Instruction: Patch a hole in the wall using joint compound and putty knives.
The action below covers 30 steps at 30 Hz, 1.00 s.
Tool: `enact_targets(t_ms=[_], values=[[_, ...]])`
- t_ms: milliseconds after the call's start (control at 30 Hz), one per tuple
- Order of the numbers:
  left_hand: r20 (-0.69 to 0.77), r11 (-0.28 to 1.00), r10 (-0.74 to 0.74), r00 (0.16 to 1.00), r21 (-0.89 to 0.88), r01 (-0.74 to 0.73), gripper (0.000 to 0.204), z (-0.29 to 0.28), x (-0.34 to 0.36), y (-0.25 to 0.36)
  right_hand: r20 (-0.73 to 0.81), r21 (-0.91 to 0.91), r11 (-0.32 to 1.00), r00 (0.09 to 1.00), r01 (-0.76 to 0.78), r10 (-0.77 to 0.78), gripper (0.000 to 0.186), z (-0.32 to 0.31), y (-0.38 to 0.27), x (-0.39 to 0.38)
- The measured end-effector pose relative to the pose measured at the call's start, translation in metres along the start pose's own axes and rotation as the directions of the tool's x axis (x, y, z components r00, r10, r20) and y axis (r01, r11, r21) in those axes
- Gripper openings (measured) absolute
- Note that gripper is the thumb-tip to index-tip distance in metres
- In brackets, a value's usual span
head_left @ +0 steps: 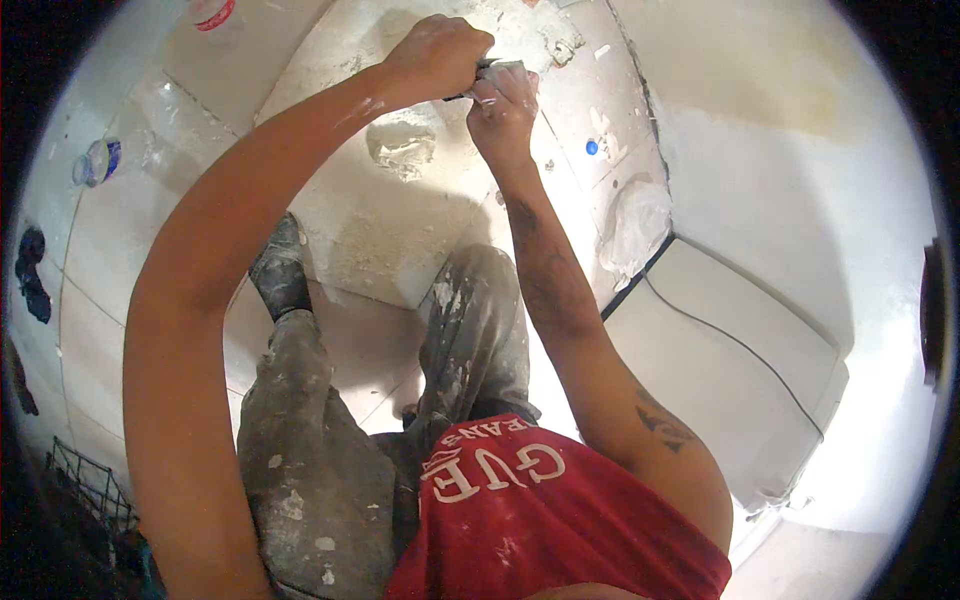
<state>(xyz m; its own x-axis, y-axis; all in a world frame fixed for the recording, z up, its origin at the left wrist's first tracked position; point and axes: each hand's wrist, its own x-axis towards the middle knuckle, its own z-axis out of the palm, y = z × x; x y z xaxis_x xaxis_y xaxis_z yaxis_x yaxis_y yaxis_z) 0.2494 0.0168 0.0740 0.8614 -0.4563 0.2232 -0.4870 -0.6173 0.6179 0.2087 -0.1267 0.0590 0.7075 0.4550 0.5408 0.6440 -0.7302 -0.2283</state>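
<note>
My left hand point(437, 58) and my right hand point(505, 108) are close together at the top of the view. Both are closed around a small dark-edged thing point(487, 64) mostly hidden by the fingers; its kind cannot be made out. White paste coats the fingers of my right hand. Below them lies a pale, paste-smeared board point(370, 235) on the floor, with a lump of cream-coloured paste point(402, 150) on it. My hands are above the far part of this board.
A bottle with a blue label point(100, 162) lies at the left, and a red-banded bottle point(212, 14) at the top left. On the right are a blue cap point(592, 147), a crumpled plastic bag point(637, 225) and a white panel point(720, 340) crossed by a cable point(735, 345). A wire basket point(92, 490) stands lower left.
</note>
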Motion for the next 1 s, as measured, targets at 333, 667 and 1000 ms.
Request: enact_targets(t_ms=[333, 667, 1000], values=[[-0.147, 0.994, -0.048, 0.988, 0.088, 0.061, 0.013, -0.005, 0.010, -0.035, 0.102, -0.103, 0.994, 0.994, -0.040, 0.050, 0.022, -0.003, -0.003, 0.001], [-0.176, 0.870, -0.488, 0.855, -0.176, 0.460, 0.023, -0.005, -0.004, -0.050, 0.022, 0.020, 0.790, 0.790, -0.613, 0.612, 0.020, -0.036, 0.008, -0.006], [-0.301, 0.878, -0.466, 0.832, -0.276, 0.391, 0.047, 0.006, -0.017, -0.048, 0.054, 0.277, 0.634, 0.671, -0.722, 0.740, 0.033, -0.020, 0.008, 0.015]])
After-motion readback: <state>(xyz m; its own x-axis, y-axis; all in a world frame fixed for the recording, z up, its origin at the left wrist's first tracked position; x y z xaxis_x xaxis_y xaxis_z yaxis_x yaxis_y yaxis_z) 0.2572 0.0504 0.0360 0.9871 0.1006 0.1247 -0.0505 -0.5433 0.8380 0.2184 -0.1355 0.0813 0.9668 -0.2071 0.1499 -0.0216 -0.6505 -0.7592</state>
